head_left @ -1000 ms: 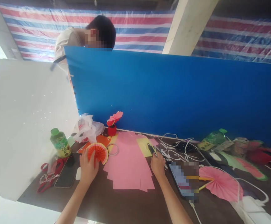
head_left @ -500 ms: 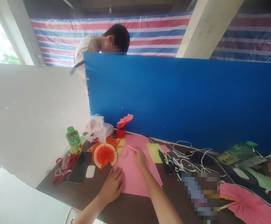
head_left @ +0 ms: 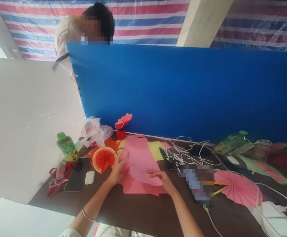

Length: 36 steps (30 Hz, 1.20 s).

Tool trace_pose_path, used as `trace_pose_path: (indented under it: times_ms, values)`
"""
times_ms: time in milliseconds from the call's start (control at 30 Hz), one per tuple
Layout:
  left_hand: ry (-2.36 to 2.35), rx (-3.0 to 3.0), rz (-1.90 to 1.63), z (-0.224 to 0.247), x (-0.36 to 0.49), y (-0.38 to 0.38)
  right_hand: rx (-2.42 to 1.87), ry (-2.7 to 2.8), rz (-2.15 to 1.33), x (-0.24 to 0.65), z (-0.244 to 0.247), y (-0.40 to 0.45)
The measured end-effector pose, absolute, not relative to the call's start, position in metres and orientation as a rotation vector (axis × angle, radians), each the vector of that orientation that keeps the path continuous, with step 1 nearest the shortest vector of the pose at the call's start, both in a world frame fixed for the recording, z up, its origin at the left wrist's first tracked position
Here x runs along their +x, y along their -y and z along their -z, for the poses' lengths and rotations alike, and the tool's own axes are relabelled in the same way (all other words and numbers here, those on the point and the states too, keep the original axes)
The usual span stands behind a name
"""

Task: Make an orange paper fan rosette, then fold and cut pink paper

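Observation:
A pink paper sheet (head_left: 142,158) lies over other pink paper on the dark table, its near right edge lifted. My right hand (head_left: 161,179) is at that edge, fingers stretched out and slightly apart. At the left side of the pink paper is my left hand (head_left: 120,169), its fingers partly blurred near a round ring (head_left: 123,152); whether it holds anything is not clear. A red folded paper fan (head_left: 104,159) with a yellow and pink rim lies just left of that hand. Yellow paper (head_left: 155,150) shows beyond the right side of the pink sheet.
Left are a green-capped bottle (head_left: 68,148), a phone (head_left: 77,174) and a white case (head_left: 89,177). Right are a black cutter (head_left: 166,158), white cables (head_left: 200,154) and a pink fan (head_left: 239,187). A person (head_left: 68,34) is behind the blue partition (head_left: 183,92).
The view has shifted. My left hand has moved up to the paper's left side. My right hand has moved back to the lower right edge, and the pink sheet is now lifted there.

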<state>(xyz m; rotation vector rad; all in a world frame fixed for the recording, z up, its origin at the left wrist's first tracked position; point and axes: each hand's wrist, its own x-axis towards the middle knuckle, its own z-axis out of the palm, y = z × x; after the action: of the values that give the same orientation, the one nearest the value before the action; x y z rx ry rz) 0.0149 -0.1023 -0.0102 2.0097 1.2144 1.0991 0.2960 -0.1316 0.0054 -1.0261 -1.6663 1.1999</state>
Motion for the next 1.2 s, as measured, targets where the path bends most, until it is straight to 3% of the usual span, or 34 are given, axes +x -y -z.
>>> trace_pose_path:
  times_ms: [67,167,400,633,1200]
  values:
    - [-0.997,2.123,-0.818,0.008,0.017,0.097,-1.035,1.665,-1.249,0.3,-0.006,0.143]
    - [-0.866,2.131,-0.715,0.013,0.016,0.095,-1.167,1.588,-1.188,0.301,-0.001,0.152]
    - [-1.071,2.114,-0.809,0.018,0.021,0.102,-1.536,1.304,-0.74,0.284,0.023,0.141]
    - [-1.176,2.146,-0.875,0.017,0.026,0.103,-1.67,1.52,-0.255,0.271,0.027,0.136]
    - [-1.439,2.16,-0.932,0.039,0.04,0.098,-1.553,1.718,-0.076,0.268,0.033,0.135]
